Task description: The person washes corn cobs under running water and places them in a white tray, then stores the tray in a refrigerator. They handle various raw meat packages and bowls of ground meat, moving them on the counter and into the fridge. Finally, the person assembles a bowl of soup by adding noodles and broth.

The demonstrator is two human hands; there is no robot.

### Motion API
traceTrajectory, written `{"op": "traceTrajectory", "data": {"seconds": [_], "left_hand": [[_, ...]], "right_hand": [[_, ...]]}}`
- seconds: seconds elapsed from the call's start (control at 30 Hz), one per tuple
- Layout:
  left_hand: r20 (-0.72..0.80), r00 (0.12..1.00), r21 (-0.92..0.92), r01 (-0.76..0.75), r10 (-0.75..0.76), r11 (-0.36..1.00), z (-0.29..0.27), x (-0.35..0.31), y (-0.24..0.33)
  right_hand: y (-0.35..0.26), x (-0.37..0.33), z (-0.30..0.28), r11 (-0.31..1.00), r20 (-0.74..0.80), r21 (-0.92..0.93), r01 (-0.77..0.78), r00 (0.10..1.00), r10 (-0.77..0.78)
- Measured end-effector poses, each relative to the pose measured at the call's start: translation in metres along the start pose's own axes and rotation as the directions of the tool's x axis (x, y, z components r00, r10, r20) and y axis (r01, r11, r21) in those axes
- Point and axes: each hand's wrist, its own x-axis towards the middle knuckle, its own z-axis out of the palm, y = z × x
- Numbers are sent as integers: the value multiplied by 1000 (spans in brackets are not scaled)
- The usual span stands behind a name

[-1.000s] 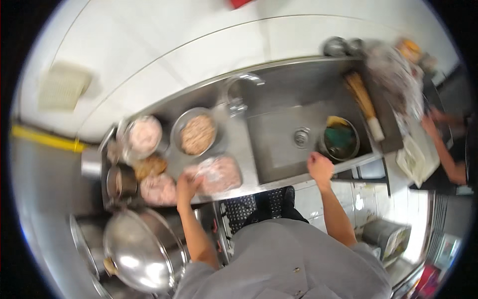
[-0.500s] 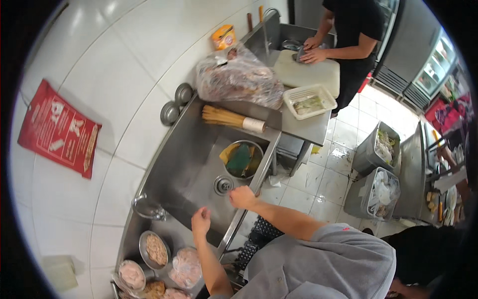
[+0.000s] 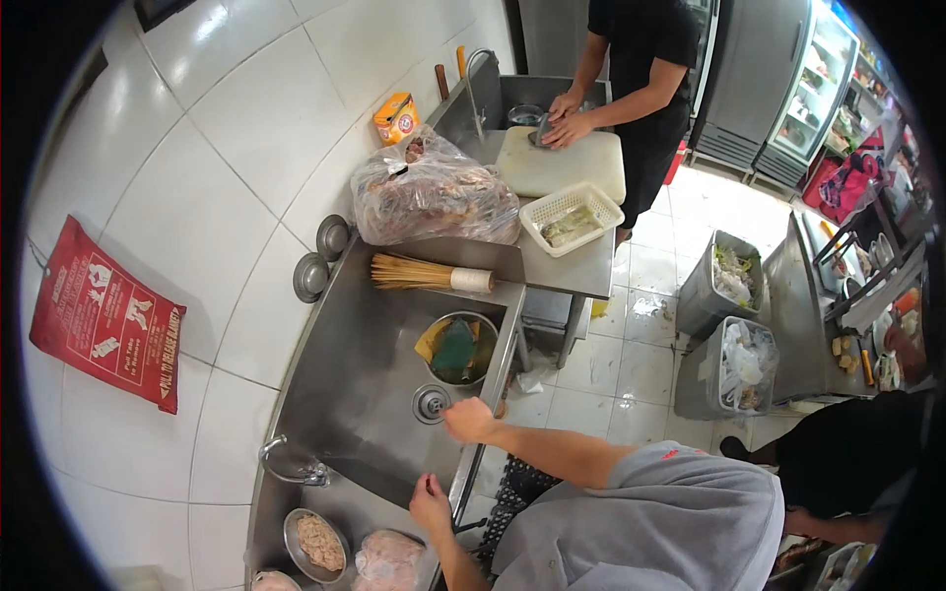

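Note:
Above the near edge of the steel sink, my right hand is closed in a fist beside the drain. What it holds, if anything, is hidden. My left hand is closer to me at the sink's near corner, its fingers curled together, and anything in them cannot be made out. A round metal pot in the sink has a green and yellow scouring pad in it, just beyond my right hand. A bound bundle of thin wooden sticks lies at the sink's far end.
Bowls of raw meat and a bag of meat stand at near left, by the faucet. Beyond the sink are a big plastic bag, a white basket and a co-worker's hands over a cutting board. Grey bins stand right.
My left hand has moved nearer to me and slightly right, down to the sink's near corner. My right hand stays near the drain, still closed. The view has shifted.

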Motion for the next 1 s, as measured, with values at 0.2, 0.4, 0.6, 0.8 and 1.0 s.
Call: {"op": "traceTrajectory", "data": {"seconds": [0.2, 0.4, 0.6, 0.8, 1.0], "left_hand": [[-76, 997, -18, -27, 25, 999, -3, -1, 5], [-33, 999, 0, -16, 16, 1000, -2, 1, 8], [-58, 993, 35, -103, 105, 994, 9, -3, -7], [-57, 998, -21, -39, 37, 999, -1, -6, -8], [-100, 994, 11, -33, 34, 999, 2, -1, 6]], "right_hand": [[-1, 3, 4, 1000, -37, -17, -21, 999, 20], [-3, -2, 0, 998, -133, 55, -25, 991, 32], [3, -10, 16, 1000, -288, 16, 2, 958, 3], [-2, -20, 18, 964, -238, -228, 134, 953, -189], [13, -34, 20, 943, -222, -248, 220, 935, -277]]}}
